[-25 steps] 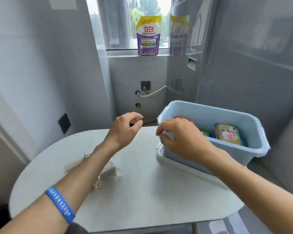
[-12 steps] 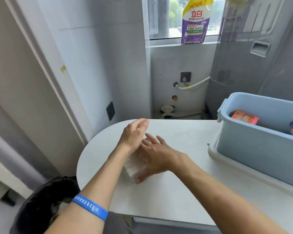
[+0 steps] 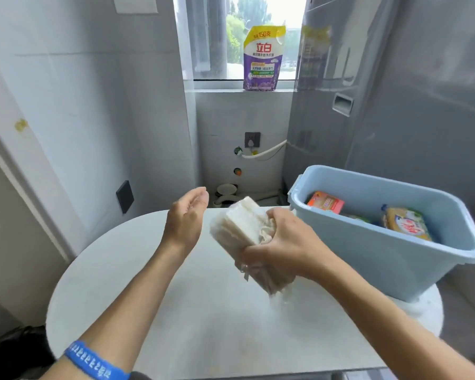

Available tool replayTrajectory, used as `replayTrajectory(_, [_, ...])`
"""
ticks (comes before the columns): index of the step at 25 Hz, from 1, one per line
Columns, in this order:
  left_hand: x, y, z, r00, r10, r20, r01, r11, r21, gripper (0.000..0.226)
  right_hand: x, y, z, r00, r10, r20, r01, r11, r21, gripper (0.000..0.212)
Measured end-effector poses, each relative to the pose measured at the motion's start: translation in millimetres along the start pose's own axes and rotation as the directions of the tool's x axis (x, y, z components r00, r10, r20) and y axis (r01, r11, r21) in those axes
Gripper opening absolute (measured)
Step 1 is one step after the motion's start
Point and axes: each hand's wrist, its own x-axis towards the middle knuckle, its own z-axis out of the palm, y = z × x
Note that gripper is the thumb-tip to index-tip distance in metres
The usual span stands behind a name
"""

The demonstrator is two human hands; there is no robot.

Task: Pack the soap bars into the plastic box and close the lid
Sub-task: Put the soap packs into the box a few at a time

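Note:
My right hand (image 3: 283, 245) grips a pack of white soap bars (image 3: 240, 224) in clear wrap, held tilted in the air above the table, left of the box. The light blue plastic box (image 3: 390, 259) stands open on the table's right side. Inside it lie an orange soap pack (image 3: 325, 202) and a yellow soap pack (image 3: 406, 223). Under the box sits its white lid (image 3: 422, 303). My left hand (image 3: 185, 218) hovers left of the white soap pack, fingers loosely curled, holding nothing.
The oval white table (image 3: 198, 319) fills the foreground. A purple detergent pouch (image 3: 262, 58) stands on the window sill behind. A grey appliance (image 3: 395, 91) rises at the right, and a tiled wall at the left carries a dark socket (image 3: 124, 196).
My right hand has lifted the white soap pack off the table and carried it right toward the box. My left hand has let go and moved aside.

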Motion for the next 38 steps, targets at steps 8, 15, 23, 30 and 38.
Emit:
replayTrajectory(8, [-2.0,88.6,151.5,0.745,0.17,0.645,-0.494,0.791,0.362,0.026,-1.4,54.4,-163.6,0.829,0.302,-0.47,-0.273,0.953,0.132,0.073])
replayTrajectory(15, [-6.6,70.3,156.4,0.701,0.102,0.706,-0.624,0.567,0.538,0.042,43.9,109.6,-121.4,0.838,0.309,-0.45,-0.491,0.788,-0.372,0.076])
replayTrajectory(23, [-8.8,61.1,169.0,0.719,0.317,0.618,-0.689,0.438,0.577,0.057,54.8,109.1,-120.0,0.862,0.375,-0.341,-0.495,0.481,-0.724,0.072])
replayTrajectory(30, [-10.3,65.1,160.3,0.651,0.319,0.689,-0.694,0.618,0.369,0.056,13.9,124.9,-148.8,0.926,0.286,-0.246,-0.377,0.738,-0.559,0.063])
replayTrajectory(38, [-17.1,52.2,173.6,0.951,-0.16,0.264,0.17,0.985,-0.017,0.058,-47.8,170.1,-161.4,0.642,0.58,-0.501,-0.493,0.813,0.309,0.046])
